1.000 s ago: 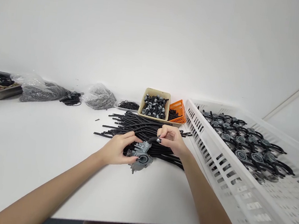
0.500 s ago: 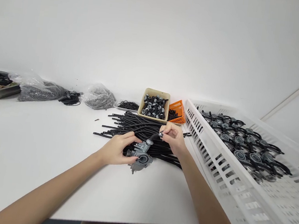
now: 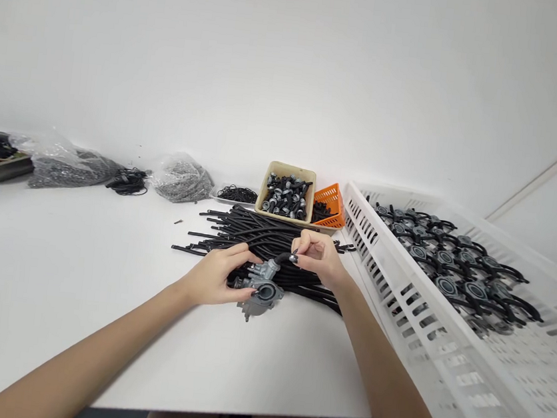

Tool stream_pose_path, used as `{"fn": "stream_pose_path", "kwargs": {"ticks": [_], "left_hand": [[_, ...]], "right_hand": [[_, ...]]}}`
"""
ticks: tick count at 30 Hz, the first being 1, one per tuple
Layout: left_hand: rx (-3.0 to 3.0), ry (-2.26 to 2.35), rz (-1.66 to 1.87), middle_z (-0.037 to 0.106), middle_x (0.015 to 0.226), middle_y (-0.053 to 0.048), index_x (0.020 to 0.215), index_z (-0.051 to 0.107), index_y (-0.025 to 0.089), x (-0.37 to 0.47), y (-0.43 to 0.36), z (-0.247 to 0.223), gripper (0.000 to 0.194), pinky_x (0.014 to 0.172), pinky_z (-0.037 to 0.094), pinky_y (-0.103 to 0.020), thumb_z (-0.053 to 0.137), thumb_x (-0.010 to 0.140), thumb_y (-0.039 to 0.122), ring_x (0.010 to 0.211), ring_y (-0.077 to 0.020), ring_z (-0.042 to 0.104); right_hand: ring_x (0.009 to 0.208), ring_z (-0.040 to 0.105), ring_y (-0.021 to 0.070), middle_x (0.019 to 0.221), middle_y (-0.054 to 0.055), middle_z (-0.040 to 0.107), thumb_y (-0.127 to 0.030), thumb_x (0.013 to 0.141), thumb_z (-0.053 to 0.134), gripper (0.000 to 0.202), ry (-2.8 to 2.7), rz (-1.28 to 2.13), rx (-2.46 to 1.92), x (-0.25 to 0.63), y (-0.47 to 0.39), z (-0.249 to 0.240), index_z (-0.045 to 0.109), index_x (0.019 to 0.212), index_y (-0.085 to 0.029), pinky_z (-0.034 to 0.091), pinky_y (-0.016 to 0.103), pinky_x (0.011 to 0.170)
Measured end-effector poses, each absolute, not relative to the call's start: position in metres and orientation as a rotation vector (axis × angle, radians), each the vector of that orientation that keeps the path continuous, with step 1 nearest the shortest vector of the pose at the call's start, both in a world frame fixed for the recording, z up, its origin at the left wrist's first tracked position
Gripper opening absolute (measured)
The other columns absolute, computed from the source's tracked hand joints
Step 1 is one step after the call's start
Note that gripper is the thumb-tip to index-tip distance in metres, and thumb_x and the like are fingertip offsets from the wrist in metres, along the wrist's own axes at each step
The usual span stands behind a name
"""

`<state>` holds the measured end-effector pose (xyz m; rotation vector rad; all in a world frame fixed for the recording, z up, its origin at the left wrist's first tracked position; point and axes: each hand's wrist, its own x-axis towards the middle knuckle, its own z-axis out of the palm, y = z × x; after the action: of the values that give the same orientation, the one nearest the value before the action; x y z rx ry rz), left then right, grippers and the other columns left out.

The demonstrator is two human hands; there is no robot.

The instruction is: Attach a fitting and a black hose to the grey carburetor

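On the table, left hand [image 3: 215, 277] fingers grip the carburetor [image 3: 260, 290]; right hand [image 3: 317, 257] fingers pinch its hose [image 3: 283, 258].

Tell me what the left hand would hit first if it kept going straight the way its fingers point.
The left hand points right and slightly away, fingers already on the grey metal part. Straight on, it would probably press into that part first, then the black hose pinched by the right hand. Depth is hard to judge.
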<state>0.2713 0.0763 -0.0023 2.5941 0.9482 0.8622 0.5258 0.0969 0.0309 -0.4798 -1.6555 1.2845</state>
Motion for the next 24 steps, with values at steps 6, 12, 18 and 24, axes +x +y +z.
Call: {"fn": "stream_pose_path", "kwargs": {"ticks": [6,12,18,24], "left_hand": [[2.598,0.925,0.87,0.057,0.091,-0.003,0.113,0.061,0.018,0.2709,0.0759,-0.0021,0.038,0.063,0.04,-0.026,0.065,0.081,0.038,0.072,-0.0152,0.055],[2.59,0.921,0.879,0.057,0.091,-0.003,0.112,0.06,0.019,0.272,0.0758,-0.0014,0.037,0.064,0.04,-0.026,0.065,0.081,0.036,0.072,-0.0153,0.055],[2.574,0.938,0.863,0.058,0.093,-0.003,0.113,0.06,0.019,0.2716,0.0754,-0.0015,0.039,0.064,0.041,-0.026,0.066,0.079,0.036,0.072,-0.0148,0.054],[2.579,0.946,0.865,0.059,0.093,-0.003,0.112,0.06,0.02,0.2724,0.0741,-0.0002,0.037,0.065,0.042,-0.026,0.064,0.08,0.037,0.073,-0.0154,0.056]], "right_hand": [[0.062,0.049,0.011,0.07,-0.001,0.058,-0.029,0.075,0.08,0.021,-1.638,1.239,-0.562,0.5223,0.0941,0.0305,0.061,0.073,-0.019,0.038,0.025,0.059],[0.063,0.05,0.0116,0.069,-0.002,0.056,-0.03,0.074,0.079,0.02,-1.631,1.156,-0.586,0.5188,0.0936,0.0289,0.062,0.074,-0.02,0.04,0.025,0.06],[0.061,0.05,0.0113,0.071,-0.002,0.058,-0.031,0.072,0.079,0.024,-1.545,1.06,-0.525,0.5165,0.0982,0.0251,0.058,0.072,-0.021,0.04,0.025,0.058],[0.062,0.051,0.0118,0.069,-0.002,0.057,-0.038,0.072,0.079,0.026,-1.594,1.048,-0.593,0.519,0.0966,0.0287,0.059,0.075,-0.021,0.042,0.026,0.059]]}}
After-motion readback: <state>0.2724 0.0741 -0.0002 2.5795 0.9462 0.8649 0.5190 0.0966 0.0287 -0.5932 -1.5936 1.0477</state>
